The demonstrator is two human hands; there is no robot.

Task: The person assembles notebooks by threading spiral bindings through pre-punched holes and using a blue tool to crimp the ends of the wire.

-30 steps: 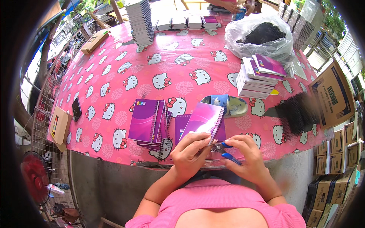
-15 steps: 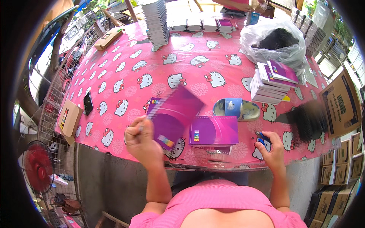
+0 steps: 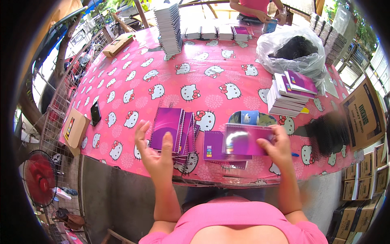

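Observation:
My right hand (image 3: 279,148) grips a purple notebook (image 3: 243,140) by its right end, thumb on top, tilted over the near middle of the table. Just beneath it lies a small pile of purple notebooks (image 3: 212,142), partly covered. To the left, my left hand (image 3: 157,156) is raised with its fingers spread and nothing in them. Beside that hand rests an uneven stack of purple spiral-bound notebooks (image 3: 167,122). A blue and patterned slipper (image 3: 248,117) lies behind the held notebook. Part of a blue tool (image 3: 295,154) shows by my right wrist.
On the right are loose black spiral coils (image 3: 328,132), a cardboard box (image 3: 363,114), a notebook stack (image 3: 286,99) and a plastic bag (image 3: 272,40) with black contents. A phone (image 3: 95,114) lies left. A tall notebook stack (image 3: 168,32) and another person's hand (image 3: 263,17) are at the far side.
The notebook in my left hand has been let go onto the left stack, and that hand has opened. My right hand has put down the blue tool and taken hold of a notebook.

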